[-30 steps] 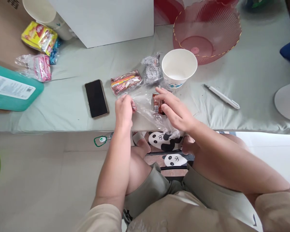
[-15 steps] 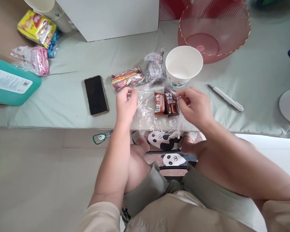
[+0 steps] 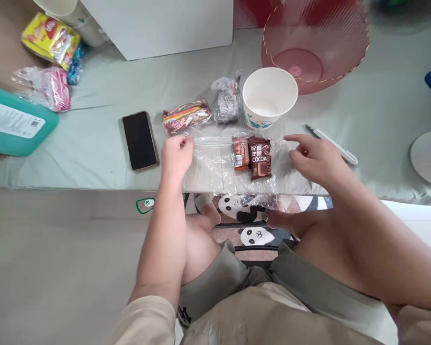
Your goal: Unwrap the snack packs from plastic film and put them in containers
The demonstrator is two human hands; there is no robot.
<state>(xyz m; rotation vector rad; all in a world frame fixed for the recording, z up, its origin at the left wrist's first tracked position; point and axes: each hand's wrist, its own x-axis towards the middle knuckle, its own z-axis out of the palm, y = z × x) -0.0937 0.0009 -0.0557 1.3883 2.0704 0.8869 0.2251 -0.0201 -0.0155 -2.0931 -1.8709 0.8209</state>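
Packets [image 3: 260, 163] lie seemingly unopened between our fingers [image 3: 301, 138], left hand [image 3: 175, 155] pinching the already spread clear bag [image 3: 211, 163], right hand [image 3: 318, 155] with fingertips apart.

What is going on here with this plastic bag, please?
A seated person's left hand pinches one corner of a clear plastic bag. The right hand is by the opposite corner; contact is unclear. Between them lie a cocoa packet and a reddish-brown packet, whether in or on the bag I cannot tell. A white cup stands just beyond.
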